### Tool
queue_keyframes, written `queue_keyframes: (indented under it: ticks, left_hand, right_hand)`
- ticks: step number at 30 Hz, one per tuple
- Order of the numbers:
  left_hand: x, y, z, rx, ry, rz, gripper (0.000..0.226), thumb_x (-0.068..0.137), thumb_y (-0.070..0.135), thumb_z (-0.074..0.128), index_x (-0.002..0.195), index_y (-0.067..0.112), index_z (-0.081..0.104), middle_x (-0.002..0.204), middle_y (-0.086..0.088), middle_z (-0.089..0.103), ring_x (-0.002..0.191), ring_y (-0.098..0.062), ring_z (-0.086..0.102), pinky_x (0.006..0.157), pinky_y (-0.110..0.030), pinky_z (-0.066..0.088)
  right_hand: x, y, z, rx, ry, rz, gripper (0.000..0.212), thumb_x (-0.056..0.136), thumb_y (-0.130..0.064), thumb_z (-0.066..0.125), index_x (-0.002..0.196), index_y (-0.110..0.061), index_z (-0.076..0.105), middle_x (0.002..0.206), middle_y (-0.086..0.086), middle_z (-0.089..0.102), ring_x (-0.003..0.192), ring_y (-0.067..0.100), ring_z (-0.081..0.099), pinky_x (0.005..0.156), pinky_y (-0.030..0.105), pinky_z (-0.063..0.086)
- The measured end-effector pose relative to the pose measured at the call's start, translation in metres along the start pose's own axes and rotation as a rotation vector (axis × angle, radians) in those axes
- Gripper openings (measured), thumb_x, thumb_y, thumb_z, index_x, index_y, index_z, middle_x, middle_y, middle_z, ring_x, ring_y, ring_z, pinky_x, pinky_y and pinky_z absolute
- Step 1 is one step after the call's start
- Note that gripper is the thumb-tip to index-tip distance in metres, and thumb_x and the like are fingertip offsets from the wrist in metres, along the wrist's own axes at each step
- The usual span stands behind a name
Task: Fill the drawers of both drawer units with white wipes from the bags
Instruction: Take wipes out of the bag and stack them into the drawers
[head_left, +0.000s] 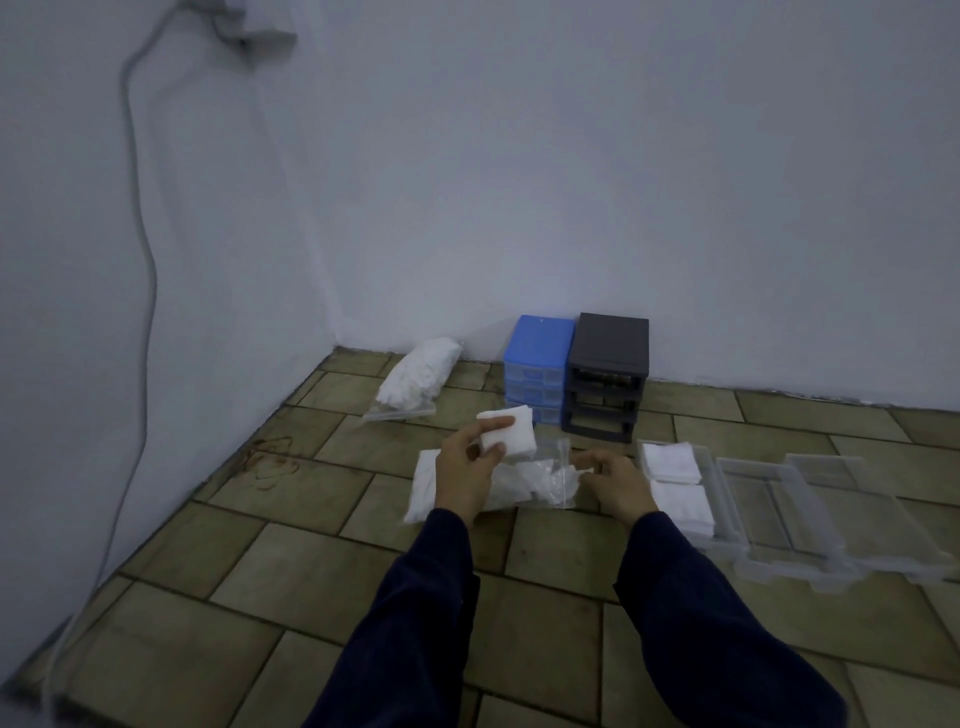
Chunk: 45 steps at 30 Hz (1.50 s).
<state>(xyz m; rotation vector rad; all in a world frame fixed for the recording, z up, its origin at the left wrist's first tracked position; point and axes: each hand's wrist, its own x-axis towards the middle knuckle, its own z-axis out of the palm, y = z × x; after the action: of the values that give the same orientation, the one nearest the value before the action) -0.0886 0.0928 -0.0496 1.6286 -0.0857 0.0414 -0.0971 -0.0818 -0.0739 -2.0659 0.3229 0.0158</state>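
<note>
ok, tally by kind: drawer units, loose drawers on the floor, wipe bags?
Drawer units: 2, blue and dark grey
Loose clear drawers: 3, one with wipes, two empty
Wipe bags: 2, far and near
Total: 7

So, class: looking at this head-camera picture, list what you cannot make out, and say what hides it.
- Blue drawer unit: its bottom drawer, hidden by the wipes in the left hand.
- Open bag: how many wipes remain; the left hand covers part.
- Right hand: whether its fingers pinch the bag's plastic; blurred.
- Clear drawers: the rightmost is cut off by the edge.
</note>
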Motion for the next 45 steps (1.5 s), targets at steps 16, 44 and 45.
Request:
queue_keyframes:
  ticks: [16,44,45]
  left_hand:
    - [-0.002,-0.009,0.0,0.041,-0.008,-0.04,0.036,0.087,0.002,0.058,0.093,0.036,0.068,0.131,-0.001,0.052,0.116,-0.023,0.05,0.095,-0.046,0.049]
    - [-0.022,0.024,0.006,-0.112,-0.042,0.058,0.026,0.091,0.002,0.054,0.097,0.024,0.067,0.118,-0.007,0.061,0.105,-0.022,0.058,0.081,-0.023,0.052]
    - [-0.023,0.025,0.006,-0.098,-0.048,0.079,0.027,0.09,0.001,0.055,0.097,0.024,0.066,0.117,-0.008,0.061,0.105,-0.023,0.058,0.085,-0.027,0.052]
  right_hand:
    - [0.008,0.004,0.021,-0.172,0.001,0.047,0.019,0.087,-0.014,0.062,0.105,-0.007,0.063,0.106,0.011,0.065,0.093,0.021,0.063,0.086,0.032,0.052]
    - [-0.05,-0.041,-0.027,0.688,0.206,-0.313,0.024,0.073,0.003,0.072,0.081,-0.016,0.06,0.094,0.002,0.065,0.081,0.008,0.064,0.065,0.015,0.053]
    - [-0.054,-0.044,-0.026,0.685,0.192,-0.327,0.025,0.072,0.004,0.072,0.081,-0.016,0.06,0.093,0.001,0.065,0.079,0.007,0.065,0.064,0.015,0.053]
